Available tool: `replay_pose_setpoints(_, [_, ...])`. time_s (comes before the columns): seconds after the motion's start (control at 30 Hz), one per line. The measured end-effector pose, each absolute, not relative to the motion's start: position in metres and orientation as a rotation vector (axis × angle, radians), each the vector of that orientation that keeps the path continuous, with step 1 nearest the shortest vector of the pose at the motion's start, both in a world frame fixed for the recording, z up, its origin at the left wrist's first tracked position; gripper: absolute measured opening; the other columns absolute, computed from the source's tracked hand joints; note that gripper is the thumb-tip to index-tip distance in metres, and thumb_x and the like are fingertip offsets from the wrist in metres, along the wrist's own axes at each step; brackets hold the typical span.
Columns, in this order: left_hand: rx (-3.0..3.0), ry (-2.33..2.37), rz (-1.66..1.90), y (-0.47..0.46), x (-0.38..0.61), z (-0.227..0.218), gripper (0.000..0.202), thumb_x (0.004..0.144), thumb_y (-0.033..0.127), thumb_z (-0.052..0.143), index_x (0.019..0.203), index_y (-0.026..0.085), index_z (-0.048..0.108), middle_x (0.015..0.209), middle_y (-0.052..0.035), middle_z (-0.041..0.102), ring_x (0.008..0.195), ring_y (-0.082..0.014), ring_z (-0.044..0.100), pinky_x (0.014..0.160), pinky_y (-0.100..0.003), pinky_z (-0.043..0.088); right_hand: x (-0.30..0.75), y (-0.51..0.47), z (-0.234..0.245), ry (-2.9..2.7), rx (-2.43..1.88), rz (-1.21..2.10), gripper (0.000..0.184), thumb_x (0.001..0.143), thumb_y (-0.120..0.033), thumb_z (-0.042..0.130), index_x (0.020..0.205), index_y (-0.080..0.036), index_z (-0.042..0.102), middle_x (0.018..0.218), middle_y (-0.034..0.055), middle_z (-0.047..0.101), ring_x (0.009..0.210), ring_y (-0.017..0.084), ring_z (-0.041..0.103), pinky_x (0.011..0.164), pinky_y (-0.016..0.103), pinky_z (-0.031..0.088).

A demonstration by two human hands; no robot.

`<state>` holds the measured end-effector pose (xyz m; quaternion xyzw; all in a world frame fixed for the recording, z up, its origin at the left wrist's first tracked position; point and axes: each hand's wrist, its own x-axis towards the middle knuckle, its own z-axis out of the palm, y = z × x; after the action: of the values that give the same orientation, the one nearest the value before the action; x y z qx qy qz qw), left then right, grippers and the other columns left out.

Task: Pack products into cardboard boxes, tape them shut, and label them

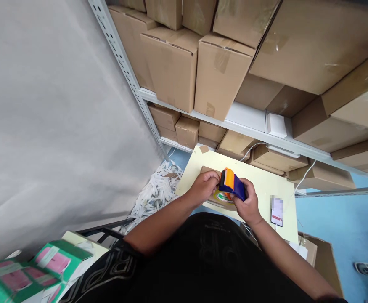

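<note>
My right hand (247, 204) grips a blue and orange tape dispenser (233, 184) above the pale table. A roll of tape (224, 196) with a green and white core sits in it, partly hidden behind the dispenser and my fingers. Close by the dispenser's left end, my left hand (206, 186) is closed, thumb and fingertips pinched together. What the pinch holds, if anything, is too small to make out. Under both hands lies a flat brown cardboard piece or box (209, 169), mostly covered by them.
A phone (276, 211) lies on the table (281, 185), right of my hands. Shelves of cardboard boxes (171, 69) rise beyond it. Shredded paper (152, 191) covers the floor at left. Green and pink boxes (54, 261) stand lower left; a shoe (366, 270) shows far right.
</note>
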<state>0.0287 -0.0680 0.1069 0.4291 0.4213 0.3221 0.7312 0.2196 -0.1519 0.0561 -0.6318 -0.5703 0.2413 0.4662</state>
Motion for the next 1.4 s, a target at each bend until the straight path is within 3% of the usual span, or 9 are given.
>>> replay_pose_setpoints(0.3, [0.866,0.849,0.69,-0.08,0.027,0.106,0.011,0.068,0.029,0.058,0.067,0.019,0.056,0.059,0.0044,0.049,0.053,-0.0082,0.039,0.053,-0.021,0.03,0.227,-0.159,0.053,-1.219,-1.451,0.847,0.053,0.076,-0.038,0.077,0.123,-0.026,0.056,0.118,0.0077,0.061,0.105,0.029,0.063,0.093,0.044,0.054])
replay_pose_setpoints(0.53, [0.645,0.814,0.746,-0.083,0.027,0.093,0.019,0.067,0.034,0.062,0.067,0.02,0.049,0.054,0.0058,0.04,0.051,-0.0084,0.036,0.053,-0.022,0.029,0.239,-0.158,0.047,-1.156,-1.388,0.969,0.055,0.078,-0.043,0.073,0.127,-0.029,0.052,0.115,0.0057,0.064,0.1,0.028,0.065,0.086,0.043,0.056])
replay_pose_setpoints(0.7, [0.739,0.743,0.713,-0.08,0.026,0.09,0.036,0.076,0.049,0.069,0.071,0.02,0.048,0.063,0.003,0.053,0.056,-0.0091,0.046,0.056,-0.022,0.037,0.239,-0.155,0.059,-1.229,-1.438,0.888,0.052,0.076,-0.038,0.076,0.123,-0.027,0.056,0.117,0.007,0.067,0.106,0.03,0.065,0.092,0.045,0.055])
replay_pose_setpoints(0.83, [0.895,0.767,0.629,-0.074,0.022,0.091,0.047,0.072,0.045,0.082,0.072,0.021,0.041,0.06,0.0051,0.057,0.055,-0.0088,0.052,0.058,-0.022,0.043,0.237,-0.151,0.066,-1.253,-1.462,0.805,0.051,0.077,-0.035,0.076,0.123,-0.027,0.057,0.116,0.0068,0.066,0.104,0.029,0.065,0.092,0.044,0.055])
replay_pose_setpoints(0.97, [0.969,0.851,0.656,-0.066,0.022,0.089,0.046,0.077,0.053,0.078,0.074,0.02,0.046,0.068,0.0022,0.063,0.059,-0.0112,0.06,0.06,-0.025,0.05,0.243,-0.148,0.071,-1.302,-1.518,0.724,0.053,0.077,-0.036,0.078,0.124,-0.026,0.056,0.115,0.0072,0.066,0.102,0.027,0.066,0.088,0.042,0.056])
replay_pose_setpoints(1.23, [1.187,0.977,0.692,-0.039,0.014,0.077,0.047,0.093,0.061,0.057,0.075,0.018,0.058,0.066,-0.0014,0.065,0.056,-0.0121,0.062,0.058,-0.025,0.052,0.269,-0.155,0.07,-1.364,-1.655,0.578,0.055,0.074,-0.035,0.081,0.123,-0.026,0.06,0.114,0.0074,0.067,0.102,0.029,0.066,0.091,0.045,0.055])
replay_pose_setpoints(1.4, [1.274,0.867,0.507,-0.023,0.023,0.081,0.052,0.092,0.068,0.056,0.091,0.017,0.064,0.091,-0.0079,0.073,0.074,-0.0165,0.07,0.063,-0.027,0.055,0.28,-0.141,0.089,-1.194,-1.592,0.583,0.052,0.073,-0.034,0.081,0.119,-0.024,0.06,0.109,0.0062,0.068,0.099,0.027,0.066,0.087,0.041,0.055])
